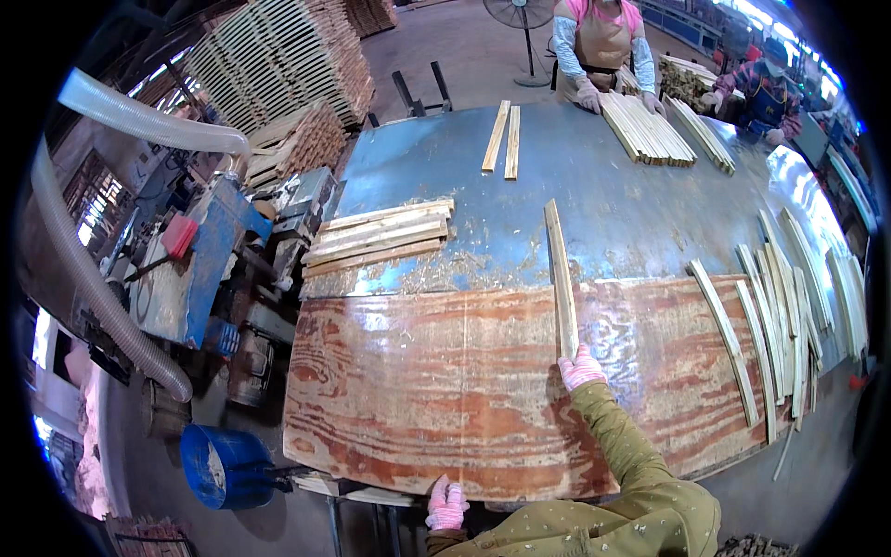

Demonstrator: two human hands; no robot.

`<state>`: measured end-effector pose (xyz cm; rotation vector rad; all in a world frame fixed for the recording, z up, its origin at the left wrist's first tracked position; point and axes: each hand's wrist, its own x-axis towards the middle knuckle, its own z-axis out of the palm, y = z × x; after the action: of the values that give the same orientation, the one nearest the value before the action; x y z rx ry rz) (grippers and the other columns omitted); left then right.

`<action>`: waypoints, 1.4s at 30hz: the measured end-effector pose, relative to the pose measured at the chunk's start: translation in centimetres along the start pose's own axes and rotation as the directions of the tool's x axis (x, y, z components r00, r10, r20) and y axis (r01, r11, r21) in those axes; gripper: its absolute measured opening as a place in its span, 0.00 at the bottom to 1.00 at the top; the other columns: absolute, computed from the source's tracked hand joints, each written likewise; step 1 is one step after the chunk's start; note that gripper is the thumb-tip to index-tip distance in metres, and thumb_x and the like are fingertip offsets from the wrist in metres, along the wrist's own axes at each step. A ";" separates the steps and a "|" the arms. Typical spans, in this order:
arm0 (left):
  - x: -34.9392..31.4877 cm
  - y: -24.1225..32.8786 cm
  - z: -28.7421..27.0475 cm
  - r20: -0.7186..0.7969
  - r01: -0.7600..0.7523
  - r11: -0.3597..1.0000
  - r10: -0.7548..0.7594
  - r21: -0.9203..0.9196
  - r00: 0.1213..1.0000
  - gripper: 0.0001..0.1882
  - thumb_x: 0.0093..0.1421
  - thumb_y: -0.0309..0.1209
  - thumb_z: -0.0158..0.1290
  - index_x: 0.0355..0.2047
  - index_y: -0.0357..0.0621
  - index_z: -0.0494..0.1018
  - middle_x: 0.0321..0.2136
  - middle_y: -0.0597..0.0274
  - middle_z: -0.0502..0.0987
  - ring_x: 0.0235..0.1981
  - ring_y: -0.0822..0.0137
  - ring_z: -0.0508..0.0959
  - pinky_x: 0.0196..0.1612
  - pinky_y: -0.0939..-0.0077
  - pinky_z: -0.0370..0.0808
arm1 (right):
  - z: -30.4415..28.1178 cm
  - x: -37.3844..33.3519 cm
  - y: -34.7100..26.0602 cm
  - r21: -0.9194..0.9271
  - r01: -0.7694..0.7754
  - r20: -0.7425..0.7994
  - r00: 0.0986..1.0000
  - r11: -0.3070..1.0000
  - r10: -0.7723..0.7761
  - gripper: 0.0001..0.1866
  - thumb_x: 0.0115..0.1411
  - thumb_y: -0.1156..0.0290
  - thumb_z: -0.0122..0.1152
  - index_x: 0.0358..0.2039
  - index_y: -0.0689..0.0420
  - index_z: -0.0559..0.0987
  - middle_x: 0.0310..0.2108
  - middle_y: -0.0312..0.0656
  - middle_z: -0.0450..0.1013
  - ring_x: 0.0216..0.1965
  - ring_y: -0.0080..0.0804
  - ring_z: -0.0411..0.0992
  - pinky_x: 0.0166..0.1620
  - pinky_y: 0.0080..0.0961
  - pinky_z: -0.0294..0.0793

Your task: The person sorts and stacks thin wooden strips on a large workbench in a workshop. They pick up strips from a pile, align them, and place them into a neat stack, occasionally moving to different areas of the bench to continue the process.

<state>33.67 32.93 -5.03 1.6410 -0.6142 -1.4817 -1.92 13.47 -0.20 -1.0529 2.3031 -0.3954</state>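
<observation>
Sawdust-covered workshop, with a big worktable (445,390) that's blue metal at the far half and reddish plywood on the near half. From the head camera: right hand (582,369), in a pink glove, sits at the near end of a long wooden slat (560,276), fingers closed on that end, and the slat runs straight away from the fingertips across the plywood onto the blue part. Left hand (447,506), also pink-gloved, rests on the near table edge with fingers curled over it, well apart from the slat. Left of the right fingers, further out, there's a stack of slats (378,238). Off to their right, a fan of loose slats (775,320). Beyond the fingertips, a pair of slats (503,139), and two other people at the far side handling a bundle of strips (647,130).
</observation>
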 end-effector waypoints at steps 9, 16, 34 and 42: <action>5.5 1.2 0.6 0.037 0.144 0.983 -0.141 -0.112 0.989 0.17 0.65 0.30 0.49 0.53 0.46 0.61 0.18 0.69 0.64 0.12 0.76 0.61 0.13 0.79 0.60 | -7.9 21.1 -9.0 -0.021 0.137 -0.360 0.923 0.990 -0.135 0.20 0.56 0.63 0.59 0.46 0.54 0.65 0.47 0.55 0.71 0.45 0.56 0.73 0.46 0.46 0.74; 3.6 4.9 2.1 -0.093 0.146 0.989 -0.145 -0.003 0.985 0.16 0.65 0.32 0.47 0.51 0.40 0.63 0.16 0.67 0.65 0.13 0.74 0.62 0.16 0.77 0.64 | -6.5 23.1 -12.5 0.078 0.212 -0.365 0.915 0.974 -0.171 0.33 0.60 0.67 0.52 0.63 0.55 0.53 0.61 0.54 0.58 0.57 0.53 0.65 0.55 0.45 0.70; -11.1 -4.6 -11.7 -0.336 -0.185 0.949 0.093 -0.255 0.937 0.20 0.62 0.31 0.50 0.54 0.38 0.66 0.25 0.69 0.69 0.21 0.77 0.67 0.24 0.81 0.68 | 16.3 -21.0 -10.0 0.420 0.784 0.240 0.390 0.457 -0.889 0.28 0.55 0.67 0.62 0.57 0.55 0.68 0.49 0.51 0.71 0.47 0.46 0.73 0.50 0.36 0.73; -28.4 -16.0 -26.3 -0.631 -0.131 0.922 -0.141 -0.365 0.763 0.22 0.63 0.38 0.51 0.54 0.38 0.67 0.37 0.61 0.76 0.31 0.76 0.72 0.36 0.80 0.72 | 27.4 -46.0 -9.5 0.677 0.727 0.287 -0.113 0.118 -0.951 0.19 0.60 0.73 0.57 0.52 0.60 0.72 0.43 0.51 0.74 0.41 0.42 0.75 0.46 0.31 0.75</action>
<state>51.13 70.94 -2.91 1.6781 0.0838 -0.8502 44.64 41.64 -0.14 -2.0207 0.4309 -0.6476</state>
